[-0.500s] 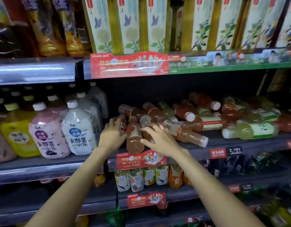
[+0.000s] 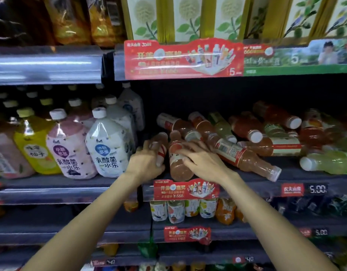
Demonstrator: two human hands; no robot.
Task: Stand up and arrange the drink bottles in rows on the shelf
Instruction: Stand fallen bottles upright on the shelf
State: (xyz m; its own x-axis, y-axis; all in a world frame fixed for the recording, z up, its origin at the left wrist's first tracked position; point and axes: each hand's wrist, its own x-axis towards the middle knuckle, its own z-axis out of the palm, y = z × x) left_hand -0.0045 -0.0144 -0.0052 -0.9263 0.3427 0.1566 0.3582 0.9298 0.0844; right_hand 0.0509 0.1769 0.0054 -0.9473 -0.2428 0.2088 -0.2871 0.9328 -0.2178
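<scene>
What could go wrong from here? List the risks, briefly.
1. The long bottle lies tilted with its base past the shelf edge, close by the right hand; a nudge could tip it off.
2. The heap lies loose behind; pulling one out may set others rolling.
3. Both hands work close together: the left hand could knock the bottle the right holds.

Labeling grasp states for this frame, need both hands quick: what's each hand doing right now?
Left hand: wrapped around the far-left pink bottle at the shelf's left end.
Right hand: fingers curled over the pink bottle beside it, gripping it.
</scene>
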